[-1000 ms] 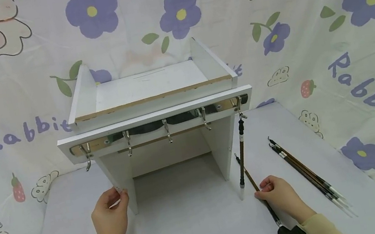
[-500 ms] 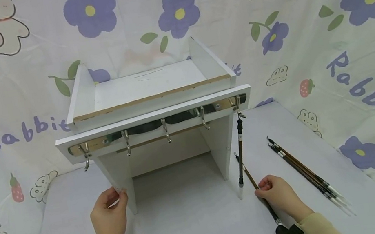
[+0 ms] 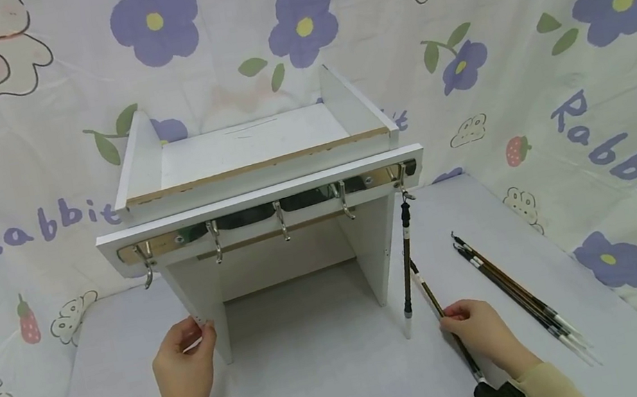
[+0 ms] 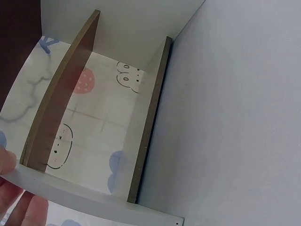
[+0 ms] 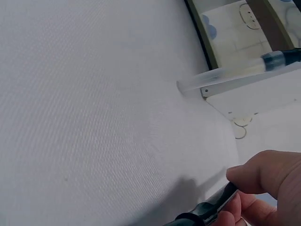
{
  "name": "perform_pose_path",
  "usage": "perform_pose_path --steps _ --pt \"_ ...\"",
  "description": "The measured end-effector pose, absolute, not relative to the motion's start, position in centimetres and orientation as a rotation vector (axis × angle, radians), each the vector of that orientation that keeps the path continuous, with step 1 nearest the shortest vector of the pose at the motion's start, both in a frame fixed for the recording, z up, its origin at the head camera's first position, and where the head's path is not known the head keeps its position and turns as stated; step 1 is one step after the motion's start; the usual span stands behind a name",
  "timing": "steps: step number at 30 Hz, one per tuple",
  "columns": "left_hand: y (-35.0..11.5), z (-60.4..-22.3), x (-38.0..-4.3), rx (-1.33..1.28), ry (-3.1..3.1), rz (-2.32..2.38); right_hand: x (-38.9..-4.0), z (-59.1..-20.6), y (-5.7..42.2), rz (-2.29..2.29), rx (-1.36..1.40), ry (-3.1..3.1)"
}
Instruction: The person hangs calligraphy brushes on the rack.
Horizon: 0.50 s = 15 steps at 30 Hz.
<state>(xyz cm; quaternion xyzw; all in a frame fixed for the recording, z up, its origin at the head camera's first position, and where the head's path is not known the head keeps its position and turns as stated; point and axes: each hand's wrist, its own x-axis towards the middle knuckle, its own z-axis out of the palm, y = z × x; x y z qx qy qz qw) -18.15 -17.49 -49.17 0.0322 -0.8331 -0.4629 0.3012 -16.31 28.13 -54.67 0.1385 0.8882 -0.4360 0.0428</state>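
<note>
A white shelf [image 3: 265, 190] with a strip of metal hooks [image 3: 282, 225] stands in the head view. My left hand [image 3: 186, 375] grips the front edge of its left side panel [image 4: 89, 197], thumb on one side and fingers on the other. My right hand [image 3: 483, 332] pinches a writing brush [image 3: 427, 291] by its dark handle, thumb against fingertips, just right of the shelf. The brush slants, its loop end towards the shelf and its lower end near the wrist camera. Another writing brush [image 3: 406, 254] hangs by its loop from the rightmost hook, its clear cap [image 5: 207, 79] pointing down.
On the right of the white table [image 3: 326, 394] lies a bundle of several capped brushes [image 3: 517, 291]. Behind the shelf hangs a patterned cloth [image 3: 241, 36]. The remaining hooks, such as the leftmost hook [image 3: 146, 266], carry nothing.
My right hand has shifted slightly right with the brush, whose loop end has swung a little rightward. My left hand keeps its grip on the panel.
</note>
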Motion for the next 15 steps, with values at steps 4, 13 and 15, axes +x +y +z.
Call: perform_pose_path --steps 4,13,15 --pt "-17.5 -48.8 -18.2 0.076 -2.241 -1.237 -15.6 -53.7 29.0 -1.401 0.417 2.751" --pt "-17.4 -47.5 -18.2 0.058 -2.307 -1.305 -14.0 -48.9 30.0 -1.673 0.317 2.856" --pt "-17.3 -47.1 -18.2 0.05 -2.307 -1.317 -13.7 -47.5 29.8 -1.737 0.3 2.898"
